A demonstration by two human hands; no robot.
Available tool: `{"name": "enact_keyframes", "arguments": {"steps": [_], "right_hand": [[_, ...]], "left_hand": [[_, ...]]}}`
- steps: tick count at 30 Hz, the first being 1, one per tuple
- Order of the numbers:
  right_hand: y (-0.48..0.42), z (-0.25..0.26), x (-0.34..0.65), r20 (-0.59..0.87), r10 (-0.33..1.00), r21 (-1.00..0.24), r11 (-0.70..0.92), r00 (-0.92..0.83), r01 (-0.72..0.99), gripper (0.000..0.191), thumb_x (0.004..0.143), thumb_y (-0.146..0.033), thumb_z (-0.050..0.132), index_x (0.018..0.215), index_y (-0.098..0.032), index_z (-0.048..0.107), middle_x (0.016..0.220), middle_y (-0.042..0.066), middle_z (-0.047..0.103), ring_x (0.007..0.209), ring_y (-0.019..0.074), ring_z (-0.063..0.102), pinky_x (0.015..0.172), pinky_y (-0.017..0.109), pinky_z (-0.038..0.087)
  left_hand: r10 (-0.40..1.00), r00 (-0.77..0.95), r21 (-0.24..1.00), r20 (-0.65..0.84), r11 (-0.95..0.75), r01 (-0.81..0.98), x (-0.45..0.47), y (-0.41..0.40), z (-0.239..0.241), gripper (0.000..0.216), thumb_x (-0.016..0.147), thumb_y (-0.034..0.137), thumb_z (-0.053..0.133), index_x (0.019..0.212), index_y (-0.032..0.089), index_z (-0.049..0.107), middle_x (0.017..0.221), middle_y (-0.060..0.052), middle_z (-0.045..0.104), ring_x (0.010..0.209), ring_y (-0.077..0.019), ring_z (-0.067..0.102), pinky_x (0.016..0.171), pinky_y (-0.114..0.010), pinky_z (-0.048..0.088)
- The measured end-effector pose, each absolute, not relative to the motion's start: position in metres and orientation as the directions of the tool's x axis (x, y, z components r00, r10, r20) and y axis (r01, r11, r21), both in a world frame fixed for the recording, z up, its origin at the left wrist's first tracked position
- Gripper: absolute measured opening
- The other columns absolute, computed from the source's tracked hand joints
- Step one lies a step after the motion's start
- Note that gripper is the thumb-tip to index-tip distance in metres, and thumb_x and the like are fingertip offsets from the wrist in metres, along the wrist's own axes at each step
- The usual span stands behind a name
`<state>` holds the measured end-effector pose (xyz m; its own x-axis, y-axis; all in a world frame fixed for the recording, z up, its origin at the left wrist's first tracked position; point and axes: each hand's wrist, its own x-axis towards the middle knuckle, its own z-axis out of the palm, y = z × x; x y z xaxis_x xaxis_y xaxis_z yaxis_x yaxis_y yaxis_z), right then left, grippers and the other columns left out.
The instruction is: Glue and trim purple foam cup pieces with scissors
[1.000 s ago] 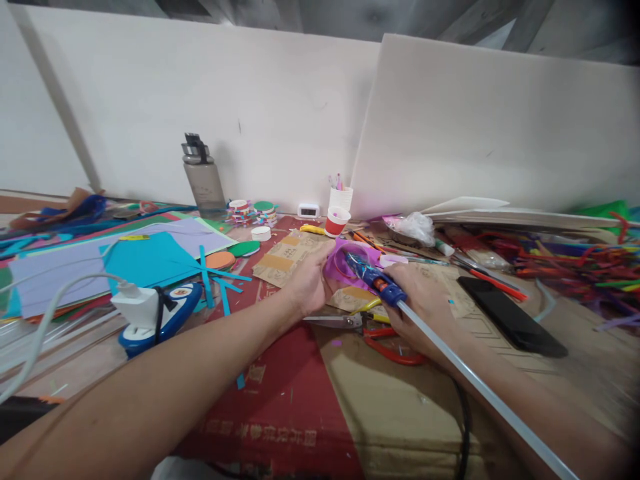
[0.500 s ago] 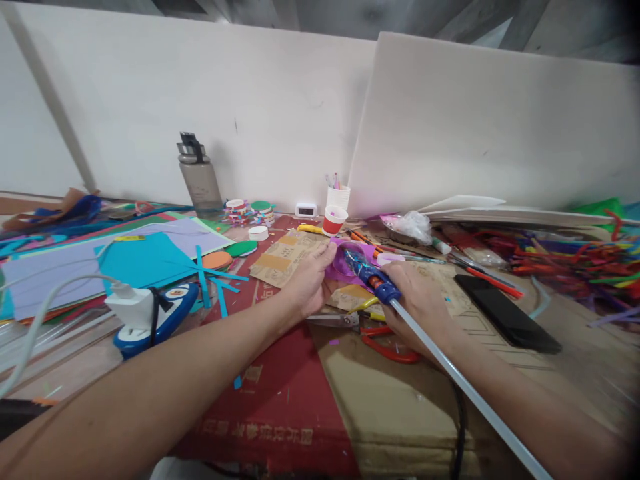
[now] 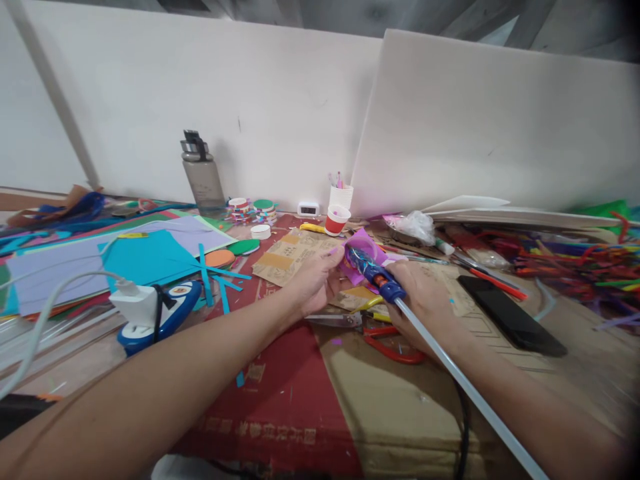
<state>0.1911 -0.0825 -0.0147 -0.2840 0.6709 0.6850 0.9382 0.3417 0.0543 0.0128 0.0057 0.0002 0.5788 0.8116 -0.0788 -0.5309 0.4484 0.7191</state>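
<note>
My right hand (image 3: 417,297) is closed around a blue hot glue gun (image 3: 383,280), with a long translucent glue stick (image 3: 465,380) running out of its back toward me. My left hand (image 3: 320,277) pinches a piece of purple paper (image 3: 363,240) at its left edge. The front of the glue gun lies over the paper; its tip is hard to make out. Under my hands are scissors with red handles (image 3: 395,350), their blades pointing left. A yellow-handled tool (image 3: 373,307) lies just above them, partly covered.
A black phone (image 3: 507,313) lies at right, beside tangled colourful strips (image 3: 565,257). Blue paper (image 3: 147,260) and a blue-and-white power strip (image 3: 170,317) are at left. Behind stand a bottle (image 3: 203,177), a red-and-white paper cup (image 3: 337,220) and a small clock (image 3: 308,209).
The purple paper has tilted up, its upper edge now higher. Both hands stay close together, with the glue gun still over the paper. The whole view has shifted slightly.
</note>
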Motion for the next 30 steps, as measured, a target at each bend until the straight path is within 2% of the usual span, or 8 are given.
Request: {"name": "enact_keyframes", "arguments": {"steps": [4,13,17,25,30], "right_hand": [[-0.0826,-0.0132,0.191,0.673,0.667,0.073,0.371,-0.32,0.926,0.015,0.087,-0.015,0.048,0.101,-0.021,0.051,0.095,0.009,0.066,0.081,0.024,0.063,0.064,0.032,0.044],[-0.0828,-0.01,0.1908,0.649,0.66,0.121,0.401,-0.378,0.908,0.015,0.089,-0.015,0.044,0.1,-0.02,0.051,0.092,0.01,0.067,0.077,0.0245,0.063,0.062,0.033,0.045],[-0.0821,-0.0111,0.1916,0.687,0.639,0.122,0.367,-0.346,0.922,0.015,0.089,-0.014,0.045,0.101,-0.021,0.051,0.09,0.01,0.066,0.079,0.025,0.063,0.064,0.033,0.046],[-0.0812,-0.0108,0.1927,0.74,0.609,0.108,0.31,-0.284,0.945,0.019,0.087,-0.012,0.048,0.103,-0.021,0.051,0.093,0.011,0.066,0.085,0.026,0.063,0.071,0.035,0.05],[-0.082,-0.0074,0.1901,0.753,0.601,0.076,0.324,-0.267,0.943,0.012,0.087,-0.015,0.05,0.097,-0.022,0.052,0.087,0.008,0.065,0.077,0.0233,0.061,0.065,0.031,0.046]], "left_hand": [[0.797,0.586,0.728,-0.147,0.488,-0.481,0.0114,0.0091,0.0009,0.025,0.098,0.027,0.051,0.089,0.012,0.069,0.074,-0.007,0.073,0.063,-0.0145,0.067,0.066,-0.028,0.059],[0.814,0.575,0.73,-0.085,0.443,-0.52,0.0112,0.0101,-0.0023,0.016,0.092,0.023,0.06,0.083,0.013,0.07,0.072,-0.005,0.072,0.059,-0.014,0.065,0.058,-0.026,0.057],[0.826,0.559,0.729,-0.073,0.426,-0.535,0.0125,0.0081,-0.0025,0.014,0.091,0.023,0.062,0.086,0.012,0.069,0.073,-0.006,0.072,0.061,-0.0145,0.067,0.062,-0.028,0.059],[0.851,0.524,0.733,-0.016,0.367,-0.573,0.0149,0.0032,-0.0004,0.02,0.096,0.021,0.053,0.093,0.012,0.07,0.08,-0.007,0.075,0.067,-0.015,0.069,0.07,-0.032,0.062],[0.835,0.549,0.741,-0.019,0.381,-0.553,0.0131,0.0034,-0.0006,0.017,0.095,0.021,0.055,0.09,0.012,0.069,0.078,-0.007,0.074,0.067,-0.0151,0.069,0.075,-0.036,0.063]]}}
